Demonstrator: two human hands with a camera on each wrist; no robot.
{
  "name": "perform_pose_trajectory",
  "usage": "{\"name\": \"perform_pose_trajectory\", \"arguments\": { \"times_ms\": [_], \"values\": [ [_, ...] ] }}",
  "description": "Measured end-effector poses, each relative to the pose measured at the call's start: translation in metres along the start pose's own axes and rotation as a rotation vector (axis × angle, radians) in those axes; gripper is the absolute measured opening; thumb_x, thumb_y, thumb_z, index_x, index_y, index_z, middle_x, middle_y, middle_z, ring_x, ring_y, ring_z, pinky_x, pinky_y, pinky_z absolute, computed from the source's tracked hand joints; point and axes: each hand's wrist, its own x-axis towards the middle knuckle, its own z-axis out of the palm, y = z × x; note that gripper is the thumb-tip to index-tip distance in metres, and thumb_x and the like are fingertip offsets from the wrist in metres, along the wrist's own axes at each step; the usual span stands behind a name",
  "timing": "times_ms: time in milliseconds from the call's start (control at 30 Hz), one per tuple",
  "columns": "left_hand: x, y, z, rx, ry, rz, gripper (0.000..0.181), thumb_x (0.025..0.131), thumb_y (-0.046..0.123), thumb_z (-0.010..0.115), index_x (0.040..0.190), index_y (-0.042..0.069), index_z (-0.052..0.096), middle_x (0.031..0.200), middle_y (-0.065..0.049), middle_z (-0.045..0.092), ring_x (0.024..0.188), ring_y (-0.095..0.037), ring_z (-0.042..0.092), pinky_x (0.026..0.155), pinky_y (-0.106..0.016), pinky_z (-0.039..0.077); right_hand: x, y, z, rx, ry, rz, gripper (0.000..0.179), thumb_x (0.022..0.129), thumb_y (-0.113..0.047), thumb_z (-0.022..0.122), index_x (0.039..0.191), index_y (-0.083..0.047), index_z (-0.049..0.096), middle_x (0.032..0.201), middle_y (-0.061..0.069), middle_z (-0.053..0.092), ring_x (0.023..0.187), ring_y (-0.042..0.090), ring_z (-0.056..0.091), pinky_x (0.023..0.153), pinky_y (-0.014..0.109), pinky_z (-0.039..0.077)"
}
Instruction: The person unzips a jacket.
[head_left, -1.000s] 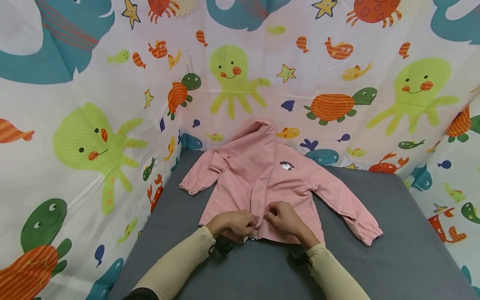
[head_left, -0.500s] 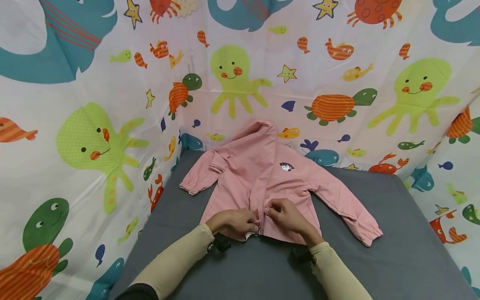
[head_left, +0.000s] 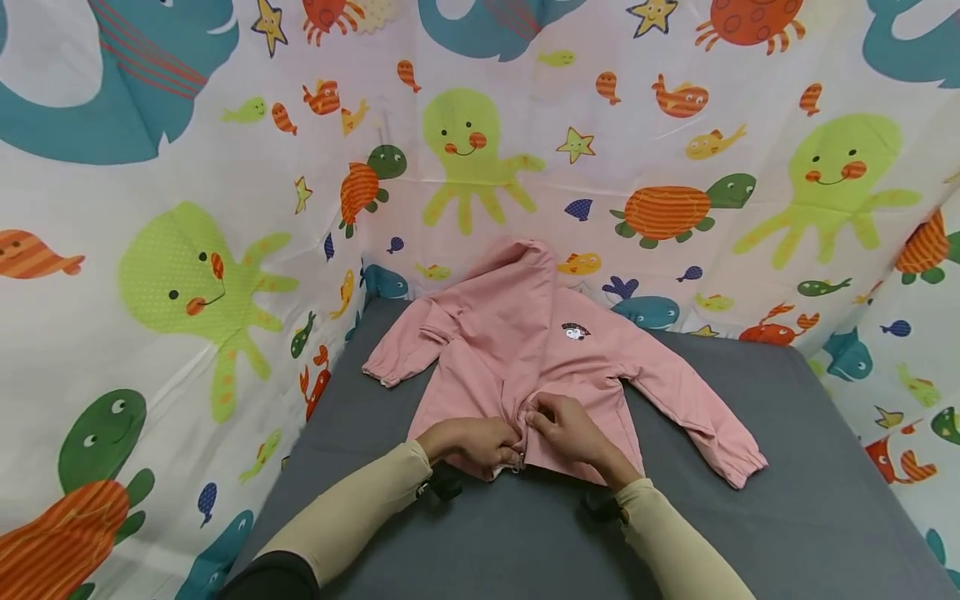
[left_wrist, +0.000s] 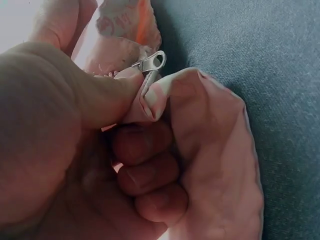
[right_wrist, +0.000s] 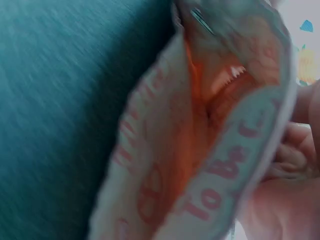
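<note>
A pink hooded jacket (head_left: 487, 342) lies front up, with a small cartoon print (head_left: 575, 332) on its chest. My left hand (head_left: 483, 442) pinches the jacket's front edge near the hem. In the left wrist view the thumb (left_wrist: 112, 97) presses beside a metal zipper slider (left_wrist: 152, 61), the other fingers curled under the cloth. My right hand (head_left: 566, 425) grips the opposite front edge slightly higher up. The right wrist view looks into the raised hem, where white lining (right_wrist: 210, 200) with pink lettering shows; there the fingertips are hidden behind cloth.
Grey cloth (head_left: 525, 542) covers the flat surface beneath the jacket. A white curtain (head_left: 517, 125) printed with sea animals rises behind it and along both sides. The jacket's sleeves (head_left: 697, 400) spread outward, and its hood (head_left: 517, 267) reaches the back curtain.
The hem at the front opening has lifted slightly away from me and the zipper slider has shifted a little right. Both hands stay on the front edges, now slightly closer together.
</note>
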Motion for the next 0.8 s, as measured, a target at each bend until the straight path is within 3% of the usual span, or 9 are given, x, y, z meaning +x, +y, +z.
{"name": "perform_pose_trajectory", "arguments": {
  "times_ms": [200,400,633,800],
  "values": [
    [0.002,0.005,-0.009,-0.009,-0.022,-0.027,0.034,0.112,0.012,0.059,0.078,0.017,0.056,0.07,0.01,0.05,0.064,-0.003,0.05,0.067,-0.018,0.038,-0.001,0.002,0.001,0.017,0.088,0.018,0.018,0.106,-0.011,0.07,0.09,-0.017,0.07,0.075,-0.009,0.059,0.065,0.006,0.051,0.065,0.025,0.042],
    [-0.004,-0.004,-0.018,-0.068,0.03,-0.068,0.033,0.115,0.018,0.055,0.082,0.015,0.057,0.075,0.009,0.05,0.067,-0.005,0.047,0.069,-0.021,0.038,0.005,0.0,-0.009,0.049,0.125,0.059,0.016,0.107,-0.013,0.07,0.091,-0.016,0.071,0.078,-0.005,0.06,0.069,0.01,0.053,0.067,0.026,0.043],
    [-0.007,-0.004,-0.016,-0.174,0.052,-0.086,0.03,0.116,0.019,0.05,0.09,0.008,0.061,0.077,0.006,0.052,0.068,-0.007,0.049,0.07,-0.023,0.039,0.006,0.003,-0.011,0.08,0.138,0.116,0.016,0.109,-0.016,0.068,0.093,-0.015,0.07,0.082,-0.003,0.061,0.073,0.012,0.054,0.069,0.027,0.044],
    [-0.009,-0.008,-0.01,-0.244,0.046,-0.098,0.028,0.115,0.02,0.051,0.09,0.012,0.06,0.079,0.007,0.053,0.068,-0.006,0.049,0.068,-0.022,0.04,0.002,0.005,-0.008,0.073,0.138,0.133,0.015,0.109,-0.019,0.07,0.094,-0.015,0.07,0.081,-0.004,0.059,0.071,0.011,0.053,0.069,0.028,0.043]
  ]
}}
